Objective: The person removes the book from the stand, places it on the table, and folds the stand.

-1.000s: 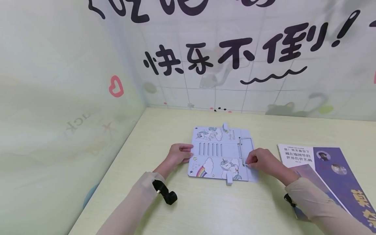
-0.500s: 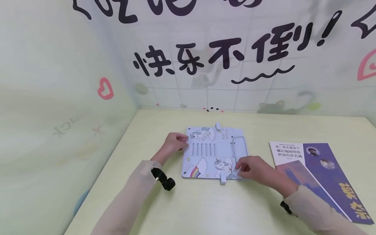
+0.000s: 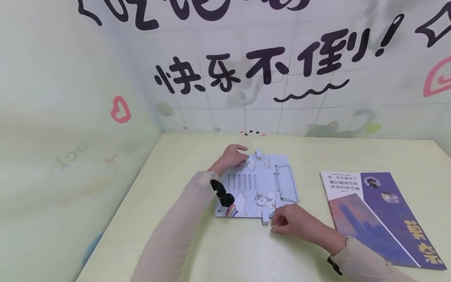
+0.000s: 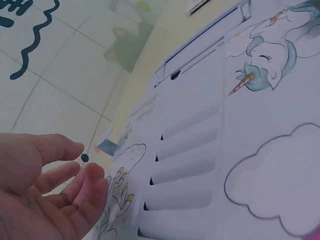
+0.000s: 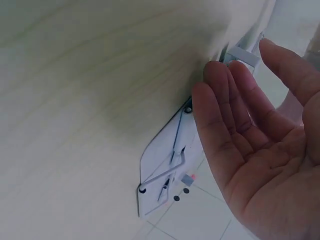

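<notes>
A pale lilac folding book stand (image 3: 266,182) with unicorn pictures lies on the table, slots in its middle. At its right end sits a wire frame (image 3: 277,184). My left hand (image 3: 230,157) is over its back left part, fingers loosely bent with nothing between them; the left wrist view shows this hand (image 4: 60,185) beside the small back clip (image 4: 106,146). By the front edge, my right hand (image 3: 296,222) is close to the front clip (image 3: 265,216), thumb and fingers apart and holding nothing. In the right wrist view, its fingertips (image 5: 215,72) overlap the stand's edge.
Two books lie overlapping at the right, a purple one (image 3: 384,211) and one with a sunset-coloured cover (image 3: 366,223). A printed curtain (image 3: 211,117) with black lettering hangs behind the table (image 3: 225,250) and along its left side.
My left hand has gone from the stand's left edge to its back left part. The right hand has let go of the wire frame and come to the front edge. The view has turned slightly right.
</notes>
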Available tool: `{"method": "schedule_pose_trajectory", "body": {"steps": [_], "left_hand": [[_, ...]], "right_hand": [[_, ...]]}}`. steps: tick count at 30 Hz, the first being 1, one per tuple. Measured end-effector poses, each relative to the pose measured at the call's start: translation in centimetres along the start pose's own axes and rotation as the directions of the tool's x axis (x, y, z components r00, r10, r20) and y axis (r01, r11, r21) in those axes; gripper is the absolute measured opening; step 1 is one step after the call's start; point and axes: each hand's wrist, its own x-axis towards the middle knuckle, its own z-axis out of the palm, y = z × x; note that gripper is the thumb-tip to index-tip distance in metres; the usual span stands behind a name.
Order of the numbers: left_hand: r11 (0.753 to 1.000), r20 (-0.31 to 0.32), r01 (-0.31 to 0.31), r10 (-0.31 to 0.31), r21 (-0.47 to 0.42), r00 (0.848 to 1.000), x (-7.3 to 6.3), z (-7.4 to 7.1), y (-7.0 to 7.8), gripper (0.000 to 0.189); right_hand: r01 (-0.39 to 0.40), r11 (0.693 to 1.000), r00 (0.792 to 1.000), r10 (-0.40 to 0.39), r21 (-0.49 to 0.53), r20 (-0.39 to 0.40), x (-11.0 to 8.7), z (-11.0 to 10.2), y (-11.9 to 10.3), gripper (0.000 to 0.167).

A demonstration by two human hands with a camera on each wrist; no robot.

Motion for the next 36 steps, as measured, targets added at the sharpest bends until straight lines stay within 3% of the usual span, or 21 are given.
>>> {"method": "schedule_pose_trajectory", "body": {"steps": [5, 13, 19, 36], "left_hand": [[1.0, 0.031, -0.006, 0.007, -0.02, 0.999, 0.8, 1.2, -0.3, 0.042], [0.998, -0.005, 0.02, -0.02, 0.064, 1.0, 1.6, 2.4, -0.3, 0.039], [0.999, -0.034, 0.006, -0.005, 0.04, 0.999, 1.2, 2.6, -0.2, 0.034], [0.996, 0.005, 0.011, -0.011, 0.083, 1.0, 0.5, 2.8, 0.3, 0.034]], "right_hand": [[0.005, 0.999, 1.0, -0.005, -0.039, -0.002, 0.4, 0.8, -0.2, 0.011], [0.017, 0.997, 1.0, -0.017, -0.08, 0.001, 1.3, 1.4, -0.7, 0.018], [-0.002, 0.999, 1.0, 0.003, -0.049, 0.02, 1.5, 1.1, -0.9, 0.018], [-0.075, 0.996, 0.997, 0.076, -0.045, 0.007, 2.3, 0.8, -0.2, 0.026]]}}
